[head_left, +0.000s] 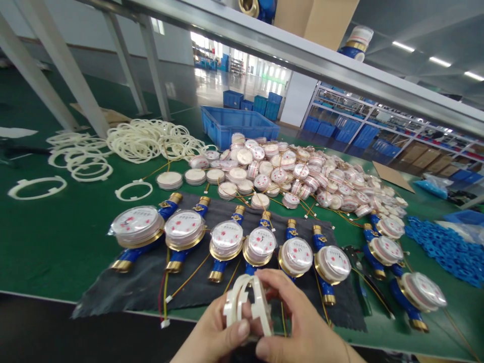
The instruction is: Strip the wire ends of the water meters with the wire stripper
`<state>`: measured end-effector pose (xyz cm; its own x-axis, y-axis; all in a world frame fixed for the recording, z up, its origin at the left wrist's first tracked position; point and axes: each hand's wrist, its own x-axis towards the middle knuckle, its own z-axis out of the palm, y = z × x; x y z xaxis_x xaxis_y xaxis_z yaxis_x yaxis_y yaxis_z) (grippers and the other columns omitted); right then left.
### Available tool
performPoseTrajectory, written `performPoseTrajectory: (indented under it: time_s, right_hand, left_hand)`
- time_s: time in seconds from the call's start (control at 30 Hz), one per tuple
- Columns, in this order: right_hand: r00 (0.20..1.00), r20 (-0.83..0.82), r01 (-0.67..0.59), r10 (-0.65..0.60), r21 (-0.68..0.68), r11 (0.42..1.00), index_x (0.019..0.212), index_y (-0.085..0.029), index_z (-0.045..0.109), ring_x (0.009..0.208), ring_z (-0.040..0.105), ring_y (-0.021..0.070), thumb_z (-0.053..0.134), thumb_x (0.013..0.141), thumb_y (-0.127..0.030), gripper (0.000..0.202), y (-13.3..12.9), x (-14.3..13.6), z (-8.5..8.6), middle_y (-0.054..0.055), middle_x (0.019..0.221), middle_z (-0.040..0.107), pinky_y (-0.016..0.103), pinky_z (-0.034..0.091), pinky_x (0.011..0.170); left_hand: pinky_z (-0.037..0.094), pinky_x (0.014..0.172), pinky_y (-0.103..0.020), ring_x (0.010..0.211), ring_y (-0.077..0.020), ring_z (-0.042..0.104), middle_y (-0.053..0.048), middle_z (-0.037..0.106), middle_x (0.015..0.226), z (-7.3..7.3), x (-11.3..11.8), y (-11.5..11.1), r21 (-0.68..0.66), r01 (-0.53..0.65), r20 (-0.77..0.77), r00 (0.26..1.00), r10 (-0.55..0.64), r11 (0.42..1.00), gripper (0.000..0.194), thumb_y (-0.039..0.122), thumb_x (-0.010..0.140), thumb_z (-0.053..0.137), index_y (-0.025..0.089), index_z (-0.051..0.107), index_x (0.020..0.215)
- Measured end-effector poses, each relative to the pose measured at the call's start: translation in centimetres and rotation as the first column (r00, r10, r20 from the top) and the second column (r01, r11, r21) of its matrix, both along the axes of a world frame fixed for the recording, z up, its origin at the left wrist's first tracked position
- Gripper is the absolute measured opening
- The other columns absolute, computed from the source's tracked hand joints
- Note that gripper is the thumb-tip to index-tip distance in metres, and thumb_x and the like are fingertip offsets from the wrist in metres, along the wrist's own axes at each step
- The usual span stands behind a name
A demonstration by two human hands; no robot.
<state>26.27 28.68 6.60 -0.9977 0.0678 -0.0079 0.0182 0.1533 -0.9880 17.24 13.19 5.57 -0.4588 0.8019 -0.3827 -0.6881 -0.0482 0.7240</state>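
Close to the table's front edge, my left hand (217, 330) and my right hand (298, 320) grip a small bunch of white plastic rings (260, 302) with notched tabs, held on edge. The fingers of both hands are closed around them; their exact number is hard to make out. Just beyond lies a row of several water meters (261, 241) with blue bodies, brass ends and round white dials in clear film, on a dark cloth (124, 297). Thin yellow and red wires with white plugs (165, 323) trail from some meters.
Behind the row are a large heap of round meter registers (278, 175) and a pile of white rings (141, 141). A blue crate (238, 126) stands at the back. Pliers (357, 272), more meters (423, 291) and blue plastic pieces (444, 247) lie right. A metal shelf beam (287, 55) crosses above.
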Motion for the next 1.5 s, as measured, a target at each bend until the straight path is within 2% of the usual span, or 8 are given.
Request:
performPoseTrajectory:
  time_s: [0.13,0.27,0.43,0.8,1.0,1.17,1.27,1.5]
  right_hand:
    - [0.986,-0.016,0.157,-0.166,-0.249,0.956,0.134,-0.028,0.032,0.104,0.053,0.0245,0.062,0.072,-0.06,0.076,0.9,-1.0,0.4,0.009,0.123,0.048,0.041,0.045,0.091]
    - [0.922,-0.185,0.386,-0.339,0.382,0.84,0.132,-0.026,0.042,0.119,0.039,0.0268,0.067,0.073,-0.048,0.068,2.7,-4.7,0.1,0.009,0.129,0.042,0.044,0.031,0.103]
    - [0.974,-0.066,0.19,-0.216,0.751,0.633,0.129,-0.02,0.048,0.113,0.041,0.0284,0.067,0.073,-0.049,0.066,2.9,-8.2,-1.5,0.01,0.127,0.047,0.044,0.035,0.1]
    - [0.977,0.134,-0.057,-0.167,0.916,0.398,0.141,-0.027,0.027,0.099,0.053,0.0366,0.073,0.06,-0.06,0.098,2.6,-9.7,-0.7,0.015,0.115,0.055,0.052,0.042,0.082]
    - [0.986,0.047,0.027,-0.16,0.901,0.433,0.141,-0.026,0.025,0.113,0.044,0.0362,0.076,0.063,-0.048,0.096,1.5,-7.9,0.3,0.016,0.126,0.046,0.054,0.036,0.094]
    - [0.995,-0.021,-0.06,0.101,0.675,0.735,0.137,-0.027,0.029,0.125,0.033,0.021,0.055,0.086,-0.028,0.057,-1.5,-3.5,1.0,0.007,0.136,0.036,0.038,0.033,0.106]
    - [0.961,-0.022,-0.205,0.275,0.61,0.766,0.139,-0.024,0.025,0.124,0.033,0.026,0.07,0.074,-0.037,0.08,-3.1,-2.8,0.4,0.01,0.138,0.033,0.041,0.035,0.106]
    - [0.989,-0.014,-0.122,0.147,0.485,0.866,0.136,-0.033,0.028,0.129,0.031,0.0249,0.075,0.066,-0.046,0.085,-3.1,-3.0,-0.5,0.007,0.141,0.022,0.038,0.035,0.106]
  left_hand:
    - [0.039,0.078,-0.028,0.079,-0.0173,0.053,-0.003,0.06,0.076,-0.8,-0.7,-0.8,0.026,-0.034,-0.032,0.999,0.035,0.999,0.02,0.035,0.074,0.068,0.016,0.061,0.074]
    - [0.037,0.087,-0.035,0.084,-0.0203,0.055,-0.003,0.061,0.077,-1.3,-0.9,-1.4,0.069,-0.01,0.024,1.0,0.009,0.998,0.017,0.033,0.075,0.068,0.018,0.06,0.079]
    - [0.037,0.088,-0.037,0.08,-0.019,0.055,-0.002,0.06,0.076,-1.2,-0.5,-2.4,0.073,-0.051,0.041,0.998,0.048,0.996,0.018,0.033,0.073,0.07,0.019,0.06,0.081]
    - [0.039,0.086,-0.034,0.078,-0.017,0.057,-0.001,0.061,0.077,-1.4,-0.7,-2.5,0.078,-0.044,0.077,0.996,0.038,0.996,0.019,0.028,0.072,0.072,0.018,0.06,0.083]
    - [0.042,0.081,-0.03,0.082,-0.0177,0.057,-0.002,0.061,0.081,-1.3,-0.6,-3.0,0.088,-0.09,0.1,0.992,0.081,0.992,0.02,0.029,0.074,0.071,0.02,0.06,0.087]
    - [0.042,0.079,-0.025,0.081,-0.0146,0.056,-0.003,0.061,0.083,-1.4,-0.7,-3.2,0.076,-0.156,0.131,0.981,0.145,0.985,0.02,0.03,0.077,0.067,0.018,0.062,0.092]
    - [0.044,0.079,-0.027,0.083,-0.0167,0.058,-0.004,0.062,0.086,-1.3,-0.8,-2.7,0.109,-0.119,0.154,0.983,0.101,0.987,0.032,0.031,0.073,0.072,0.02,0.061,0.101]
    - [0.045,0.078,-0.031,0.085,-0.0202,0.06,-0.008,0.065,0.089,-1.0,-0.9,-3.2,0.214,-0.019,0.118,0.993,-0.006,0.977,0.037,0.036,0.072,0.072,0.017,0.062,0.101]
